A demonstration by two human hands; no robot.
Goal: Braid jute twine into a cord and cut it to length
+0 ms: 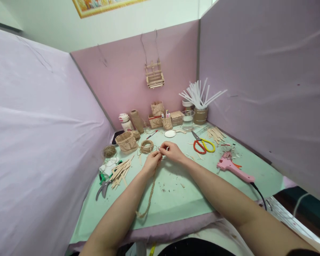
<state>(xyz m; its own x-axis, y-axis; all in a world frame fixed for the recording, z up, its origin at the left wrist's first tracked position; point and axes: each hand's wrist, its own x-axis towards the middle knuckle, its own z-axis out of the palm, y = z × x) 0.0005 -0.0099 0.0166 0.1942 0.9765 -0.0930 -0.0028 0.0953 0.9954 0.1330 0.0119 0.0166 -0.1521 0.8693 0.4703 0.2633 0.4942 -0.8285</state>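
Left hand [151, 163] and right hand [172, 152] are both closed in a fingertip pinch on the jute cord [150, 193], meeting mid-table just in front of the twine coil [147, 146]. Judging by the lay, a plaited length is done, running from the left hand to the near edge of the green mat [176, 202]; strands toward the coil look unplaited, amount left unclear. No legible brand or text, including on the glue gun [233, 169] and scissors [204, 145].
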